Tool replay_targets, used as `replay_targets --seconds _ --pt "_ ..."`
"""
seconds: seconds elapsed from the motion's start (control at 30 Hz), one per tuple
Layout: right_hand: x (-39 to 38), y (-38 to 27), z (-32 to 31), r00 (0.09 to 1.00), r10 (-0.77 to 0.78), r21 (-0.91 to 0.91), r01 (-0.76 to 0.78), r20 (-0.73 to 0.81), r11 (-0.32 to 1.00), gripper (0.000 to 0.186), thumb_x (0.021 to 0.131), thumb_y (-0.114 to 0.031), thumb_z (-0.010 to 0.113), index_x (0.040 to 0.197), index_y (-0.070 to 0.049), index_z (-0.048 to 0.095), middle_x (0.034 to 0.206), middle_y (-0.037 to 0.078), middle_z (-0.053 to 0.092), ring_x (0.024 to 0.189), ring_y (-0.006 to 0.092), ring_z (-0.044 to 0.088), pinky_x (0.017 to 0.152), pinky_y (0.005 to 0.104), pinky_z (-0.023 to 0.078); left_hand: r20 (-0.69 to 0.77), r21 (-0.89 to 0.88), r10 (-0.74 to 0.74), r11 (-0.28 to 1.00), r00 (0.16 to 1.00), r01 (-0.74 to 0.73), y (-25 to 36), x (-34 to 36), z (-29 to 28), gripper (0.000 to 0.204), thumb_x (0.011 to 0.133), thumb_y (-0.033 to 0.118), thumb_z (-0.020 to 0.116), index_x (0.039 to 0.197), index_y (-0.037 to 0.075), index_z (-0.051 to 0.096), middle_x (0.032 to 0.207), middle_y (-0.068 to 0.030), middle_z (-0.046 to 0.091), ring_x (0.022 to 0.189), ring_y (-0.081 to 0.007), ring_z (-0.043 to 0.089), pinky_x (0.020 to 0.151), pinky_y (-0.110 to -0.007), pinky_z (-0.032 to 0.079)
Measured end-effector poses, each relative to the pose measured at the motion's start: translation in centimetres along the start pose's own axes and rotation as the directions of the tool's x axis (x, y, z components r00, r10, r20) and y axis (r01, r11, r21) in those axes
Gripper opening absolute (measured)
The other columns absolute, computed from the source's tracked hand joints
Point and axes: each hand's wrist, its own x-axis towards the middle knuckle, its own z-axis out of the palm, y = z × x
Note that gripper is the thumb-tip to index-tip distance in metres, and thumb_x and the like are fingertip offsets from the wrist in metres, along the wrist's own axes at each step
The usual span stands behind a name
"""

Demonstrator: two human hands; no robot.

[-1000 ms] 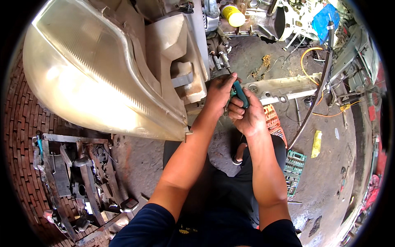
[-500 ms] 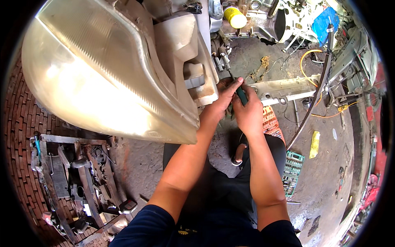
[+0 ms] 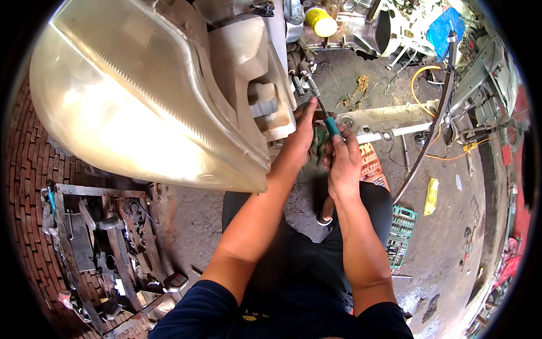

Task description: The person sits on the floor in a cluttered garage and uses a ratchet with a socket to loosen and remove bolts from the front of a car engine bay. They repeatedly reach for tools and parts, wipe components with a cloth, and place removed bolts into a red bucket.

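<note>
A screwdriver with a teal handle and thin metal shaft slants up and to the left, ahead of my knees. The fingers of my right hand are closed around the lower end of its handle. My left hand is beside it, thumb pointing up near the shaft and fingers curled. A dark green piece shows between the two hands; its kind is hidden. Close above my left forearm looms a large, cloudy car headlight, its pale housing facing my hands.
An orange socket tray and a green socket case lie by my right leg. Beyond my hands stretches a long metal bar. A yellow can stands among engine parts. A metal frame with scrap is at left.
My right hand has slid down and slightly right along the screwdriver, exposing more teal handle. My left thumb has come off the handle and now points upward. The headlight appears slightly further left.
</note>
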Motion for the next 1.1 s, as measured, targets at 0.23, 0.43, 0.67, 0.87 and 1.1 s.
replay_targets --seconds 0.23,0.43,0.67,0.87,1.1 --pt "-0.7 -0.5 -0.4 0.999 0.015 0.111 -0.011 -0.032 0.994 0.027 0.106 -0.015 0.050 0.130 -0.004 0.056 0.081 0.000 0.054 0.063 0.0067 0.046 0.054 0.0220 0.037 -0.274 -0.026 0.231 0.969 0.934 -0.247 -1.8 3.5 0.9 0.047 0.105 0.057 0.053 0.105 0.011 0.065 0.088 -0.0019 0.061 0.075 -0.0166 0.057 0.069 -0.034 0.047" --pt "-0.6 -0.2 -1.1 0.999 -0.011 0.066 0.015 -0.053 0.998 0.031 0.107 -0.016 0.049 0.133 -0.002 0.055 0.080 0.001 0.054 0.064 0.0073 0.047 0.055 0.0219 0.038 -0.362 0.110 0.408 0.912 0.838 -0.396 -2.2 5.3 1.4 0.046 0.111 0.046 0.042 0.097 0.006 0.059 0.084 -0.0049 0.059 0.081 -0.0177 0.053 0.077 -0.033 0.043" --pt "-0.1 -0.6 -1.4 0.998 -0.058 0.012 0.058 0.018 0.998 0.032 0.107 -0.018 0.051 0.133 -0.003 0.061 0.079 -0.002 0.051 0.066 0.0059 0.045 0.056 0.0211 0.037 -0.287 0.055 0.332 0.942 0.899 -0.331 -3.2 -0.9 2.1 0.040 0.111 0.041 0.044 0.095 0.006 0.058 0.087 -0.0047 0.058 0.078 -0.0165 0.053 0.079 -0.033 0.044" --pt "0.2 0.2 0.4 0.996 -0.032 0.096 0.025 0.078 0.995 0.032 0.107 -0.016 0.053 0.134 0.002 0.058 0.078 -0.001 0.053 0.063 0.0059 0.047 0.054 0.0222 0.040 -0.194 0.270 0.453 0.878 0.870 -0.396 -2.9 -4.9 -1.3 0.039 0.112 0.034 0.041 0.108 0.003 0.065 0.092 -0.0058 0.059 0.085 -0.0165 0.057 0.077 -0.034 0.048" --pt "0.5 0.5 1.8 0.977 0.207 0.293 -0.213 0.051 0.932 0.030 0.106 -0.023 0.053 0.126 -0.002 0.061 0.080 -0.001 0.054 0.062 0.0069 0.046 0.054 0.0226 0.037 -0.025 0.227 0.576 0.799 0.817 -0.557 -1.4 -6.3 -2.7 0.024 0.100 0.023 0.055 0.108 0.002 0.064 0.090 -0.0055 0.063 0.089 -0.0159 0.062 0.082 -0.030 0.050"
